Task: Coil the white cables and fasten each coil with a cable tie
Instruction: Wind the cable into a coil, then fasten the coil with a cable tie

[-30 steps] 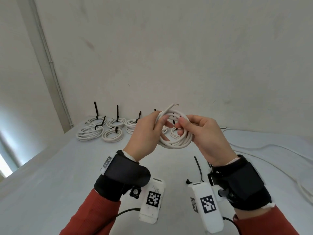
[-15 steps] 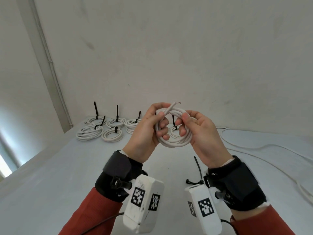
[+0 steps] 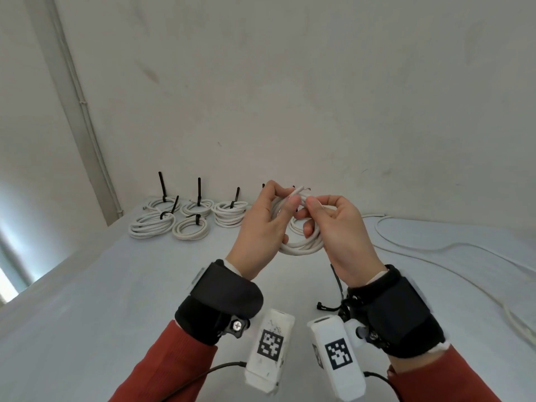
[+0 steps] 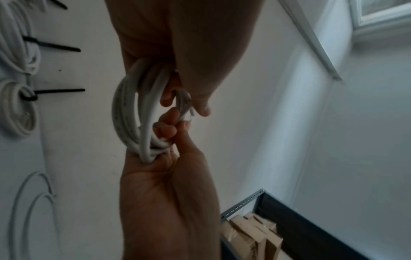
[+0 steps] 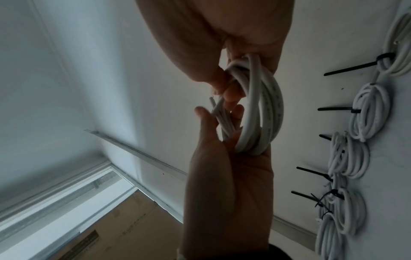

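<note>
Both hands hold a small white cable coil [image 3: 301, 245] up above the table. My left hand [image 3: 285, 200] grips the coil's left side, with its thumb and fingertips at the top. My right hand [image 3: 310, 204] has fingers curled through the coil and pinches near the free cable end [image 3: 299, 190], which sticks up. From the left wrist, the coil [image 4: 124, 109] hangs between the left hand [image 4: 184, 103] above and the right hand [image 4: 173, 126] below. The right wrist view shows the coil [image 5: 266, 109] between the right hand [image 5: 227, 89] and the left hand [image 5: 220, 114]. A loose black cable tie [image 3: 335, 281] lies on the table, partly behind my right wrist.
Several tied coils [image 3: 150, 224] with black tie tails sticking up sit in rows at the table's far left, against the wall. Loose white cable [image 3: 435, 248] trails across the right side of the table [image 3: 116, 300]. A window is at the left.
The coil has stayed in both hands. My right fingers have slid further through it, and thumb and forefinger now meet the left fingertips at the free end. Both wrists have shifted slightly.
</note>
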Tool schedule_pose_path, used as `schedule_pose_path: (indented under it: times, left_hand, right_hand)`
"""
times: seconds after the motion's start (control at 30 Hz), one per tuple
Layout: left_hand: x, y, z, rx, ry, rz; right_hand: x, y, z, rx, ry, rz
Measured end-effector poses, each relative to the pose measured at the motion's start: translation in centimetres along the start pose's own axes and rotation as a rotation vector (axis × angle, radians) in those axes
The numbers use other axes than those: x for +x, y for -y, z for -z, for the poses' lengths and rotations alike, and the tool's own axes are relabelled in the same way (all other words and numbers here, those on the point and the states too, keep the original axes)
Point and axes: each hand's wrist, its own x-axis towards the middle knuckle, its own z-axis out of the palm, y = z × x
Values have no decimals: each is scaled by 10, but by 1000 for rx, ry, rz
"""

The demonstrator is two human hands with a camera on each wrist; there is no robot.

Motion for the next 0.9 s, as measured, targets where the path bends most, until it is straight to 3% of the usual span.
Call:
schedule_pose_path:
  times: [0.2, 0.4, 0.53, 0.7, 0.9]
  left_hand:
    - [3, 10, -3, 20, -85, 22]
    - [9, 28, -1, 11, -117, 73]
    - [11, 47, -1, -21, -110, 126]
    - [12, 55, -1, -26, -107, 153]
    - [13, 55, 3, -45, -155, 137]
  right_hand:
    - [-3, 2, 10, -111, 102, -21]
    - [-1, -11, 61, -588, 115, -71]
    - [-7, -32, 85, -1063, 313, -55]
    - [-16, -52, 73, -1419, 562, -65]
    - [-9, -60, 59, -1604, 618, -30]
